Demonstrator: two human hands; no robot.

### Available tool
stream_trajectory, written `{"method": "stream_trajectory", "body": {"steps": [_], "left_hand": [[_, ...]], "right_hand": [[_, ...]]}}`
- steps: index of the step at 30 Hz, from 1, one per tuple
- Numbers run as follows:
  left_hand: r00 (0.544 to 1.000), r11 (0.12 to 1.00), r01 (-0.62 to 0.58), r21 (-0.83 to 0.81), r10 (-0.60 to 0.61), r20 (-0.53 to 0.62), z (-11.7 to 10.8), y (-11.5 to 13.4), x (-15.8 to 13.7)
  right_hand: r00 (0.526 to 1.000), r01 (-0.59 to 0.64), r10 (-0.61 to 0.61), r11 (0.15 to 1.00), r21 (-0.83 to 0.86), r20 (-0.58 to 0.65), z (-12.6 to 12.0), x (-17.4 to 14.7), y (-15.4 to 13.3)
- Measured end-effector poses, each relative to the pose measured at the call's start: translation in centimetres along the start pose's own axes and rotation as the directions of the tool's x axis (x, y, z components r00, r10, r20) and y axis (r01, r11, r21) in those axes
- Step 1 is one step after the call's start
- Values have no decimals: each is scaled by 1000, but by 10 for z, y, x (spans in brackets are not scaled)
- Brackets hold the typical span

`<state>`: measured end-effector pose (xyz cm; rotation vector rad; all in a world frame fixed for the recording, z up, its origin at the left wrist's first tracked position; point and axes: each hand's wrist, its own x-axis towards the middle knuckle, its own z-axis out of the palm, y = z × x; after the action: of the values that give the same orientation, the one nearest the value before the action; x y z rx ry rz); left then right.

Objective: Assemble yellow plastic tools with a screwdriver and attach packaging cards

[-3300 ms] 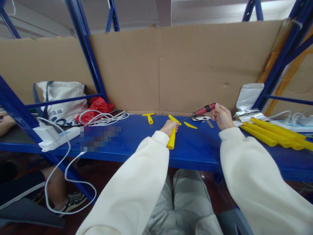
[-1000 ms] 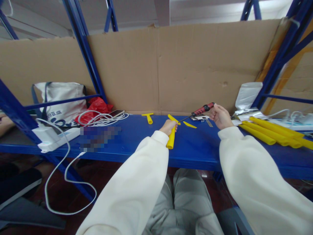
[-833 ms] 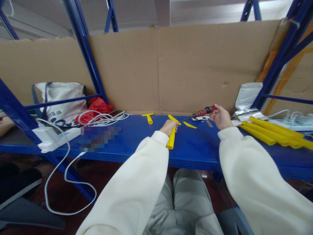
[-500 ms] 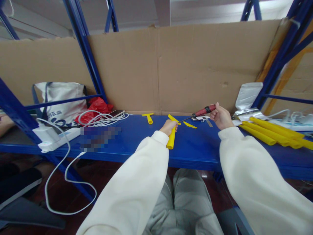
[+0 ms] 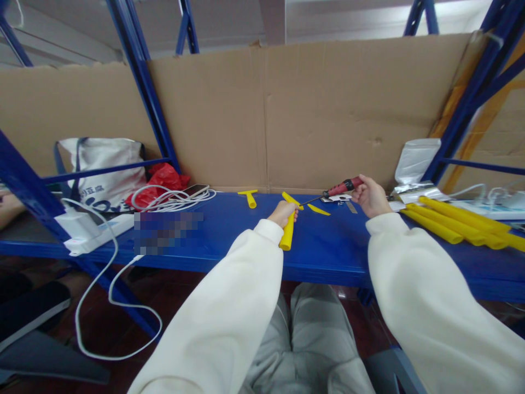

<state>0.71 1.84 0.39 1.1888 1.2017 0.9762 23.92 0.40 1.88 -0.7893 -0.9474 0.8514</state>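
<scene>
Just below the centre of the frame, the left hand (image 5: 284,213) grasped a yellow piece (image 5: 287,235), its tube end toward the lower edge. Farther right, the right hand (image 5: 371,197) pinched the butt of a red-and-black screwdriver (image 5: 341,187), its shaft slanting down-left to the other hand.

Red and black on the screwdriver (image 5: 338,189). Plain yellow on the held tube (image 5: 287,235). Blue across the desk (image 5: 223,232).
</scene>
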Motion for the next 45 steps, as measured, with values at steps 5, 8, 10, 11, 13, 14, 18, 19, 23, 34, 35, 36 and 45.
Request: {"method": "stream_trajectory", "body": {"steps": [5, 8, 10, 11, 13, 14, 18, 19, 23, 34, 35, 36, 45], "left_hand": [[1000, 1000, 2, 1, -2, 2, 0, 0, -1], [1000, 1000, -3, 2, 3, -3, 0, 1, -3], [1000, 1000, -7, -2, 7, -9, 0, 1, -3], [1000, 1000, -8, -4, 8, -11, 0, 1, -4], [1000, 1000, -5, -7, 5, -15, 0, 1, -4], [1000, 1000, -2, -8, 2, -16, 0, 1, -4], [1000, 1000, 3, -9, -3, -12, 1, 1, -4], [1000, 1000, 3, -10, -3, -10, 1, 1, -4], [1000, 1000, 4, -24, -4, -4, 0, 1, -3], [1000, 1000, -1, -11, 1, -9, 0, 3, -7], [1000, 1000, 1, -13, -1, -10, 1, 2, -7], [1000, 1000, 3, -13, -3, -9, 1, 2, -7], [1000, 1000, 9, -10, -9, 3, 0, 2, -5]], "right_hand": [[1000, -6, 6, 1000, -5, 28, 2, -2, -2], [999, 8, -8, 1000, 3, 54, 5, -5, -5], [997, 15, -15, 1000, 11, 74, 5, -6, -6], [996, 16, -17, 1000, 15, 85, 6, -7, -6], [994, 15, -17, 1000, 19, 107, 5, -7, -6], [994, 17, -19, 1000, 18, 111, 5, -7, -6], [998, 27, -27, 1000, 15, 57, 2, -4, -4], [999, 19, -20, 1000, 13, 40, 2, -3, -3], [999, -13, 13, 1000, -7, 34, 0, -1, -1], [998, -23, 22, 1000, 13, 54, 6, -8, -7], [999, -21, 20, 1000, 16, 48, 6, -8, -7], [999, -14, 14, 1000, 19, 43, 6, -8, -7], [1000, -6, 6, 1000, 16, -20, 3, -1, -1]]}}
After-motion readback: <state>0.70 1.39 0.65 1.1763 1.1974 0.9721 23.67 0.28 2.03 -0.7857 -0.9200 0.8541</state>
